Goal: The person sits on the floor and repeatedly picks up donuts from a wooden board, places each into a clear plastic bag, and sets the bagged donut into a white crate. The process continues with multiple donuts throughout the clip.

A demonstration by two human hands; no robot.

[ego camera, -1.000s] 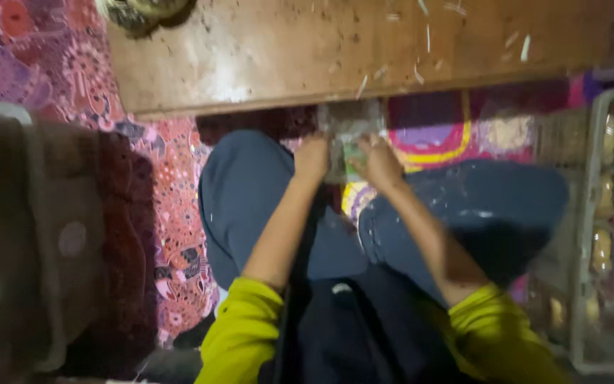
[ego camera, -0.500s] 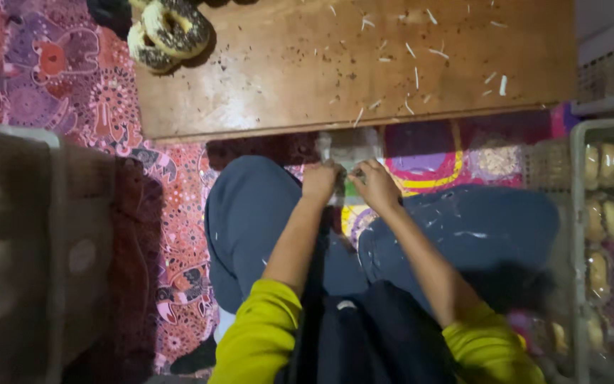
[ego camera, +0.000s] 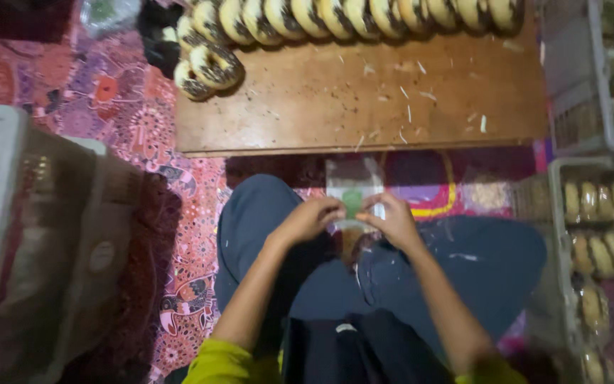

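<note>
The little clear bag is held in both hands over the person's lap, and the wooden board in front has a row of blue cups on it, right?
Not quite. The head view shows both hands, left and right, holding the little clear bag over the lap, but the wooden board carries a row of ring-shaped pastries with dark topping, not blue cups.

Clear plastic bag (ego camera: 353, 186), green patch, pinched between hands above lap; wrapped buns (ego camera: 600, 250) in right crate.
</note>
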